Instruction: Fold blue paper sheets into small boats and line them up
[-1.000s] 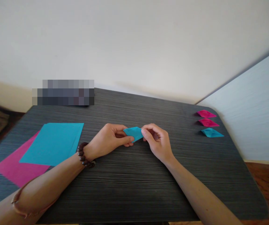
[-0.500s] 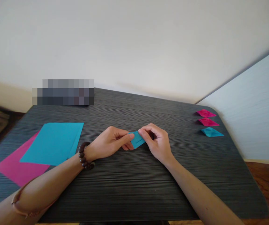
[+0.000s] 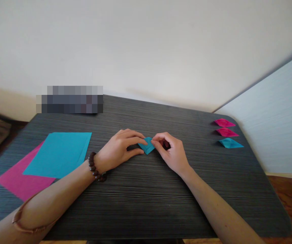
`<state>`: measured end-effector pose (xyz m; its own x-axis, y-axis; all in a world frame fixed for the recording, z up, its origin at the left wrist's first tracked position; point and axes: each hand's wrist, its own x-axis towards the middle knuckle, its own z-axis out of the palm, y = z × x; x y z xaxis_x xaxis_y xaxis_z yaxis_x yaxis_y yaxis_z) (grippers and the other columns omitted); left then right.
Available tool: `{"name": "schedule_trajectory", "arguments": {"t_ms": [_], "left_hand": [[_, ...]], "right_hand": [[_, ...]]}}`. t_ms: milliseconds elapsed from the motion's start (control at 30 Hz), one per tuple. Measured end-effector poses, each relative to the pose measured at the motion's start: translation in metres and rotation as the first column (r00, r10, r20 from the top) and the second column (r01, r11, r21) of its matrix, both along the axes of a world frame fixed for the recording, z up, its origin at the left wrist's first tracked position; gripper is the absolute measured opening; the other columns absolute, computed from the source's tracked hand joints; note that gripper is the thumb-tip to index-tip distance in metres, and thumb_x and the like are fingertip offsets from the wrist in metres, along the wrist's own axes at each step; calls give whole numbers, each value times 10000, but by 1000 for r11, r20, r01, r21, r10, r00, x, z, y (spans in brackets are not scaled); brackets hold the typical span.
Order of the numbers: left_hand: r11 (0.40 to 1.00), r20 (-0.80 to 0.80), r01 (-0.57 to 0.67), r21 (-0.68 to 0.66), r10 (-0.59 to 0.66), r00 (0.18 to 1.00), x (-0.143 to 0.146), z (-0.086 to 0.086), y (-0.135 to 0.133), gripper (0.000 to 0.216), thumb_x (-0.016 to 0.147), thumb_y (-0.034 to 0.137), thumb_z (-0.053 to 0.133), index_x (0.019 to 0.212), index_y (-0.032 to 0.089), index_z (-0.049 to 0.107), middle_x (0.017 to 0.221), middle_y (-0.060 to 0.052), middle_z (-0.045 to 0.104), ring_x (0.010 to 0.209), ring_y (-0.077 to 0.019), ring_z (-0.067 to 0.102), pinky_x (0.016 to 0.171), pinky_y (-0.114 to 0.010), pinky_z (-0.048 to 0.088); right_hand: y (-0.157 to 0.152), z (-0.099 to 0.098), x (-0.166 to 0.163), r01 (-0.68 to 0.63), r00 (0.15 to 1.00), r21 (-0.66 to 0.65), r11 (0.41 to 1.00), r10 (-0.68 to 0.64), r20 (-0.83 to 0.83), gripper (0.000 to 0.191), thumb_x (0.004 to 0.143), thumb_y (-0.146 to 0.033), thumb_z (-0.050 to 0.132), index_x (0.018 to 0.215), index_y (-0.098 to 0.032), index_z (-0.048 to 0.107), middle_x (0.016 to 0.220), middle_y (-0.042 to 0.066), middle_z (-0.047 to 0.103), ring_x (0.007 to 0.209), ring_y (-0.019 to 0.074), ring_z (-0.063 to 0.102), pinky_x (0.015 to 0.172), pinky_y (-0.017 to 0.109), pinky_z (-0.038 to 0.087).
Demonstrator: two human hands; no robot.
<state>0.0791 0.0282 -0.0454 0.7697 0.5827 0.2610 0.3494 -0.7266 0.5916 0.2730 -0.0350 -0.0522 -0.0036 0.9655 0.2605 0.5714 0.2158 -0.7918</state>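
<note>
A small piece of folded blue paper (image 3: pixel 148 146) lies at the middle of the dark table, between my two hands. My left hand (image 3: pixel 122 146) has its index fingertip on the paper's upper left and its thumb at the lower left edge, steadying it. At the right corner, my right hand (image 3: pixel 170 149) pinches the paper between thumb and index finger, the other fingers curled in. What the fingertips cover of the paper is hidden.
Blue paper sheets (image 3: pixel 57 154) overlap a pink sheet (image 3: pixel 21 179) on the left. At the far right, two pink folded paper pieces (image 3: pixel 224 122) (image 3: pixel 227 132) and a blue folded piece (image 3: pixel 231 143) stand in a row. A blurred-out object (image 3: pixel 71 101) sits at the back left.
The folded blue paper has gone from being held between both hands to lying turned, corner toward me. My left fingers have loosened from a pinch and spread over its left side.
</note>
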Motion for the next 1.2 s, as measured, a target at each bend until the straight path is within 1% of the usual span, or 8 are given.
{"name": "schedule_trajectory", "arguments": {"t_ms": [67, 133, 233, 333, 600, 833, 1067, 1200], "left_hand": [[994, -60, 35, 99, -29, 998, -3, -4, 4, 167, 845, 300, 570, 975, 283, 673, 1111, -11, 600, 1011, -188, 526, 908, -383, 406], [986, -89, 35, 161, -21, 996, -4, -7, 6, 184, 858, 318, 546, 981, 291, 680, 1123, -25, 580, 1033, -199, 499, 916, -394, 401], [976, -87, 33, 216, -15, 996, -4, -8, 5, 207, 867, 331, 526, 992, 277, 682, 1110, -46, 563, 1041, -202, 476, 920, -382, 408], [967, -112, 85, 239, -60, 992, -4, -6, 4, 215, 886, 308, 496, 990, 250, 676, 1065, -47, 586, 1003, -191, 496, 890, -361, 433], [949, -106, 141, 282, -115, 988, -3, -2, 6, 205, 904, 253, 467, 984, 196, 646, 1012, -38, 651, 973, -176, 549, 881, -342, 452], [941, -164, 100, 324, -49, 985, 0, 1, -1, 224, 908, 205, 431, 998, 179, 634, 1043, -67, 606, 976, -188, 530, 875, -359, 452], [952, -174, 86, 294, -35, 984, 0, 3, -5, 216, 897, 236, 453, 999, 190, 637, 955, -63, 598, 929, -191, 524, 830, -354, 471], [967, -132, 43, 252, -9, 991, 3, 2, -6, 203, 907, 230, 445, 985, 146, 613, 894, -59, 619, 869, -177, 543, 814, -338, 472]], "right_hand": [[0, -1, 1, -43, 992, 24, 999, 40, 120, 72, 851, -235, 551, 865, -209, 617, 767, 3, 604, 700, 129, 532, 681, 275, 449], [0, -1, 4, -76, 971, 58, 995, 61, 230, 92, 842, -246, 567, 890, -215, 639, 934, 39, 609, 851, 166, 537, 787, 324, 450], [1, -1, 13, -171, 935, 70, 983, 140, 325, 156, 815, -294, 608, 947, -229, 656, 1159, 60, 540, 974, 193, 508, 872, 365, 439], [3, 0, 23, -301, 897, 43, 953, 267, 352, 248, 808, -336, 613, 1037, -242, 636, 1055, 44, 595, 946, 183, 523, 860, 351, 457], [8, -5, 30, -349, 881, 113, 930, 285, 377, 207, 828, -357, 582, 971, -245, 682, 956, 38, 622, 850, 164, 541, 764, 323, 478], [5, -2, 26, -323, 884, 93, 942, 265, 386, 185, 880, -290, 512, 961, -228, 666, 927, 48, 613, 851, 168, 542, 765, 332, 471], [3, 2, 19, -301, 877, 33, 953, 263, 403, 208, 920, -266, 424, 954, -191, 615, 923, 70, 616, 866, 189, 536, 792, 354, 455], [3, 1, 15, -224, 912, 7, 974, 207, 355, 164, 917, -252, 432, 962, -186, 575, 884, 55, 615, 823, 177, 536, 769, 336, 446]]}}
